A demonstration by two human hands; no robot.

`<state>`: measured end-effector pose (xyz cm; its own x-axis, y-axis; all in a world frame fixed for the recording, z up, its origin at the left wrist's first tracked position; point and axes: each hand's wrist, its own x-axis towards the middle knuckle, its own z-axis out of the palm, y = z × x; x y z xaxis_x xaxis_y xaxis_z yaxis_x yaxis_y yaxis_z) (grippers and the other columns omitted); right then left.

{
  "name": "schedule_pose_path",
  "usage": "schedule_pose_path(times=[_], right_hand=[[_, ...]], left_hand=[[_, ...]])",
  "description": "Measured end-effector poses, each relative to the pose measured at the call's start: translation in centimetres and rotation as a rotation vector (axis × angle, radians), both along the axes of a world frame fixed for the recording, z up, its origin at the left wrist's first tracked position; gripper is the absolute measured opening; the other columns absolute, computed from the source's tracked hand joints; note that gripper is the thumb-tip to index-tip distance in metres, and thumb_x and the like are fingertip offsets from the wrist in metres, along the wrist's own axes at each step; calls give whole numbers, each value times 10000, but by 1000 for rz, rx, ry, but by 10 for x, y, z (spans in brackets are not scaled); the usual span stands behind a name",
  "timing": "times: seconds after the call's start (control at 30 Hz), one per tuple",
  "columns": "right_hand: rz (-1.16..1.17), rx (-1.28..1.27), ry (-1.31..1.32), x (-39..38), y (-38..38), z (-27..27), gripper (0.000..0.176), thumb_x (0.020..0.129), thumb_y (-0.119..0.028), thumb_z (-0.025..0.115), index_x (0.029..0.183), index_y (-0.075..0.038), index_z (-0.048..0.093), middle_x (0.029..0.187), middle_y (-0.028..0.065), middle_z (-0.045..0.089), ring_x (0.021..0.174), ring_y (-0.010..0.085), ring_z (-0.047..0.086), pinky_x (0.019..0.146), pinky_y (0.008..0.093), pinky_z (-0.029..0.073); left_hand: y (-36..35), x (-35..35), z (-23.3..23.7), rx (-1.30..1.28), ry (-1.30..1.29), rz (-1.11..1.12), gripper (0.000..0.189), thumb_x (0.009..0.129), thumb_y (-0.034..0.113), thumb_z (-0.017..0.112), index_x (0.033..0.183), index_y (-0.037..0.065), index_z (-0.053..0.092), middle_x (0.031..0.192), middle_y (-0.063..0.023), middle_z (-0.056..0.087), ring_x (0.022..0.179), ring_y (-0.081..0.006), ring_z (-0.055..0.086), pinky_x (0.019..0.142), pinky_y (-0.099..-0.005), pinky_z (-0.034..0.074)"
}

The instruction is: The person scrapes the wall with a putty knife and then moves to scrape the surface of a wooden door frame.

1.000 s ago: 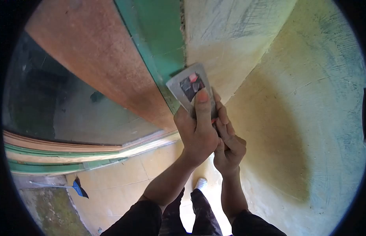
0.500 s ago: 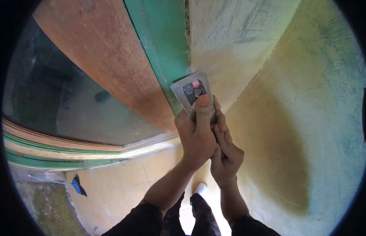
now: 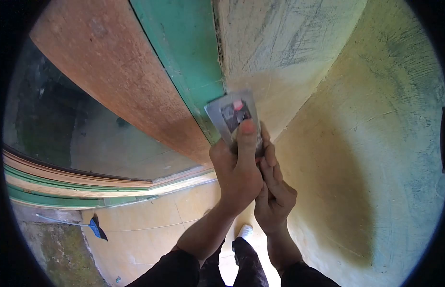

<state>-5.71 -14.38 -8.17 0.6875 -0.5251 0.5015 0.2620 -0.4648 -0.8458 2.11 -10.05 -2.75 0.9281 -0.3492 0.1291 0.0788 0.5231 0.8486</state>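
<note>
Brown door panel fills the upper left, then a green frame. At centre a scraper meets the seam. The left hand grips it, forefinger on the blade, and the right hand clasps its handle below. Yellow wall at right. Flat, even pressure likely avoids gouging.

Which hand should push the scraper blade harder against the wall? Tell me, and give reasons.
Left. The left hand lays a finger flat on the blade of the scraper beside the green frame; the right hand sits lower, closed at the handle end, so it probably just steadies.
</note>
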Motion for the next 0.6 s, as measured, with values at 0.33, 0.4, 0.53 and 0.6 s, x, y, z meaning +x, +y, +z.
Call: schedule_pose_path(times=[0.33, 0.4, 0.53, 0.6], right_hand=[[155, 123, 129, -12, 0, 1, 347, 871, 51, 471, 1209, 97, 539, 1291, 304, 479, 1226, 343, 481, 1004, 344, 384], [133, 107, 128, -6, 1, 8, 346, 871, 49, 474, 1208, 94, 541, 1282, 302, 489, 1225, 346, 482, 1006, 354, 384], [145, 118, 117, -5, 0, 9, 356, 879, 33, 481, 1229, 79, 531, 1287, 303, 484, 1237, 358, 468, 1018, 387, 378], [165, 147, 116, -10, 5, 7, 361, 886, 27, 479, 1241, 84, 517, 1308, 299, 466, 1252, 361, 450, 1029, 395, 366]], left_hand=[[1, -4, -1, 30, 33, 14, 417, 980, 355, 454, 786, -13, 480, 516, -64, 477, 390, -132, 509, 358, -247, 411], [1, -1, -2, 65, 35, 28, 428, 980, 360, 454, 772, -12, 481, 515, -64, 476, 392, -129, 509, 358, -246, 410], [0, 2, 4, 44, 10, 13, 429, 982, 354, 449, 762, -12, 482, 516, -62, 480, 392, -130, 512, 358, -246, 407], [3, -3, 3, 69, 29, 22, 422, 985, 346, 443, 766, -11, 484, 515, -55, 479, 391, -128, 511, 357, -246, 406]])
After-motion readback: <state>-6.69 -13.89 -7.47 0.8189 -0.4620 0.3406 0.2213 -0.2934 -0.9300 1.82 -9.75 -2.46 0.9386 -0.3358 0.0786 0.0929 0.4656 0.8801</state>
